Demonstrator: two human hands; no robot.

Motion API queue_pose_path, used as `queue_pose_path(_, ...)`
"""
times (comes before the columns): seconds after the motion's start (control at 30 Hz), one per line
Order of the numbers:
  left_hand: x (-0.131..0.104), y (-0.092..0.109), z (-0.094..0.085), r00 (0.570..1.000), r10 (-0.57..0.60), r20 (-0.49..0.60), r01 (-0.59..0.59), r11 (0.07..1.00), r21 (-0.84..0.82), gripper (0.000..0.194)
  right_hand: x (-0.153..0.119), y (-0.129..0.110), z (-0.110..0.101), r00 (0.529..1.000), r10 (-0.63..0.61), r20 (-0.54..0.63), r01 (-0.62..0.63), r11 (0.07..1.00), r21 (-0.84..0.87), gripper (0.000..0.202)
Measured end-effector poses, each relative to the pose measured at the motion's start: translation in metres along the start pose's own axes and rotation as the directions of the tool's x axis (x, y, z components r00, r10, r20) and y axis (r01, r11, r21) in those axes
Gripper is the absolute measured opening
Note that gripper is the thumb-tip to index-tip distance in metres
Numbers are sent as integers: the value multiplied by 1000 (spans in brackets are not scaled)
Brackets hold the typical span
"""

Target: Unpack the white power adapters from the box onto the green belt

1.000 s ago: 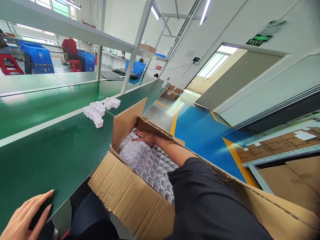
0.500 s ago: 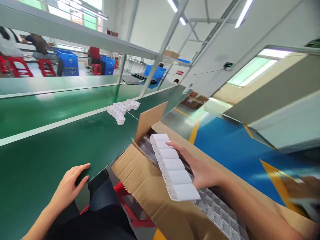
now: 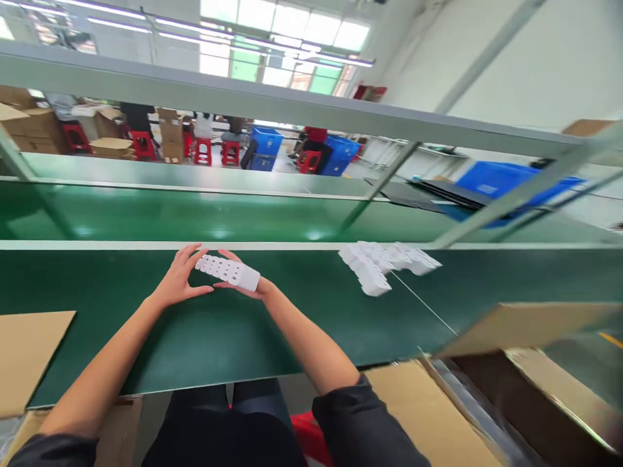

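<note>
A row of several white plastic blocks (image 3: 226,271), pressed end to end, is held up over the green bench; small dark openings show on the side facing me. My right hand (image 3: 250,285) grips the row from behind and below, thumb and fingers on its long sides. At the row's left end is my left hand (image 3: 178,279), thumb and fingers spread apart around that end; whether a fingertip touches it I cannot tell. Farther right on the bench lie more rows of similar white blocks (image 3: 372,266), clustered together.
The green bench (image 3: 302,324) runs across in front of me, with a pale rail (image 3: 292,246) along its back. An open cardboard box (image 3: 467,402) stands at the right, and a cardboard flap (image 3: 34,350) overlaps the bench at the left. Slanted posts carry a shelf (image 3: 272,97) above.
My view has turned left. My right hand has carried the row of blocks from above the cardboard box to over the bench. My left hand has come up to the row's left end.
</note>
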State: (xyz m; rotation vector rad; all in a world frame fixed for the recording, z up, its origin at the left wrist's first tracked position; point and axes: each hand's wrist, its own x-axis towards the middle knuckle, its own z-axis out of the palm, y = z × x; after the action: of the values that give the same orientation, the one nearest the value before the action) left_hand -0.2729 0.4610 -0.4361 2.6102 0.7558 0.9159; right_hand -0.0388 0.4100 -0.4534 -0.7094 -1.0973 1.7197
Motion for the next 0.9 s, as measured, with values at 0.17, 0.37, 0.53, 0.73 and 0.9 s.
queue_pose_path(0.17, -19, -47, -6, 998, -51, 31, 53, 998, -40, 71, 64, 48, 19, 973, 169, 157, -194, 968, 161, 56)
queue_pose_path(0.37, -26, -56, -3, 983, -184, 8, 184, 980, -69, 60, 74, 53, 19, 955, 155, 254, -215, 950, 227, 56)
queue_pose_path(0.53, -23, -52, -4, 984, -177, 34, 176, 984, 25, 51, 67, 34, -5, 920, 246, 304, -278, 958, 66, 66)
queue_pose_path(0.73, -22, -54, -8, 966, -255, 40, 246, 957, 153, 57, 70, 36, -21, 936, 224, 273, -249, 967, 60, 79)
queue_pose_path(0.9, -25, -51, -16, 953, -294, 71, 284, 950, 131, 63, 70, 41, -18, 959, 169, 228, -202, 971, 128, 60)
